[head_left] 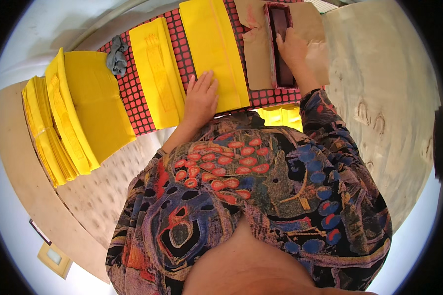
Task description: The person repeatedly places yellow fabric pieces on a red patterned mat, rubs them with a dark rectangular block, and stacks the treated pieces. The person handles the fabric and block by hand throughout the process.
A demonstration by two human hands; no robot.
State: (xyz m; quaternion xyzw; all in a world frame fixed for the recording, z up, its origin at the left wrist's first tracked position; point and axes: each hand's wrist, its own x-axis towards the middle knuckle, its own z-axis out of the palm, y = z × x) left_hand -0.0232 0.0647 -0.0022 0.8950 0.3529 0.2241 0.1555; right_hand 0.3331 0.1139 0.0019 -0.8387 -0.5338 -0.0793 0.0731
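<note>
My left hand (201, 96) lies flat, fingers spread, on the near end of a blank yellow paper sheet (214, 46) on a red and black checked mat (133, 93). My right hand (291, 48) rests on a long dark block in a reddish tray (280, 44), fingers laid over it; a firm grip cannot be made out. The tray sits on stained brown paper (258, 59). Another yellow sheet with a faint printed column (157, 69) lies to the left of the blank one.
A thick stack of yellow sheets (59, 123) sits at the left, one sheet (96, 98) fanned over it. A grey rag (116, 55) lies on the mat's far edge. Plywood boards (379, 98) flank the work area. More yellow paper (280, 117) shows under my right forearm.
</note>
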